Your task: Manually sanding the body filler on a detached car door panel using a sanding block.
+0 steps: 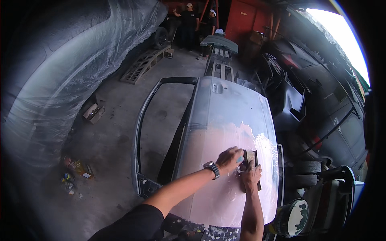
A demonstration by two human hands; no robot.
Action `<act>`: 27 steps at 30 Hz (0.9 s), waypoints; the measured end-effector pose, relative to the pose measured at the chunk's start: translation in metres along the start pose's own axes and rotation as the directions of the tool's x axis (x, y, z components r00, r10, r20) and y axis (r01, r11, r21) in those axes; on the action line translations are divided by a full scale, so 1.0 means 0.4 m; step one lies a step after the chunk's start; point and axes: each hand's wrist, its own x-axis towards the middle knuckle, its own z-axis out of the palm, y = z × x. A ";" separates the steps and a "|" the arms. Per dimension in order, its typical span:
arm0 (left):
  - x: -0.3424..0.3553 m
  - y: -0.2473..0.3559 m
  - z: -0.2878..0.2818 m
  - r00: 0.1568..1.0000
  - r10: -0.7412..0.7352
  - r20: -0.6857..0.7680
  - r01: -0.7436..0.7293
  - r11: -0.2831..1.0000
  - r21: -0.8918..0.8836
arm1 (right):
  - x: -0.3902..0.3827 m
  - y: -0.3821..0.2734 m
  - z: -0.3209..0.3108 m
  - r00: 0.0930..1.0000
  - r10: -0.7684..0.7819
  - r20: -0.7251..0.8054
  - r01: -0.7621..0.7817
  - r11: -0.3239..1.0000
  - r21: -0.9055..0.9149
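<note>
Right hand (252, 176) on block (252, 155) (lengthwise forward)

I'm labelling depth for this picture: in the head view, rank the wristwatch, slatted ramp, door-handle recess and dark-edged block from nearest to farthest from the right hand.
1. Dark-edged block: touching, under the right hand.
2. Wristwatch: to its left.
3. Door-handle recess: ahead and left, toward the far end of the car door.
4. Slatted ramp: far ahead, left.

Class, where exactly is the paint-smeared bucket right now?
In the head view, the bucket is at lower right, beside the car door and below the stacked tires.
</note>
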 end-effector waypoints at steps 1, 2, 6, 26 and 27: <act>-0.022 -0.053 -0.033 0.995 -0.004 -0.095 0.006 1.000 0.021 | 0.000 -0.015 -0.008 0.998 0.057 0.037 -0.057 0.998 0.011; -0.041 -0.105 -0.058 0.988 -0.010 -0.151 0.023 0.996 0.089 | -0.009 -0.016 0.015 0.996 0.088 -0.032 -0.087 0.996 0.023; -0.109 -0.302 -0.077 0.970 -0.040 -0.239 0.088 0.977 0.194 | -0.022 -0.034 0.091 0.966 0.002 -0.257 -0.042 0.988 -0.150; -0.053 -0.341 -0.080 0.947 -0.115 -0.300 0.134 0.990 0.044 | -0.025 -0.071 0.012 0.973 0.024 -0.228 -0.063 0.985 -0.162; -0.057 -0.342 -0.075 0.950 -0.109 -0.293 0.121 0.992 0.023 | -0.056 -0.094 0.022 0.968 0.027 -0.251 -0.068 0.985 -0.159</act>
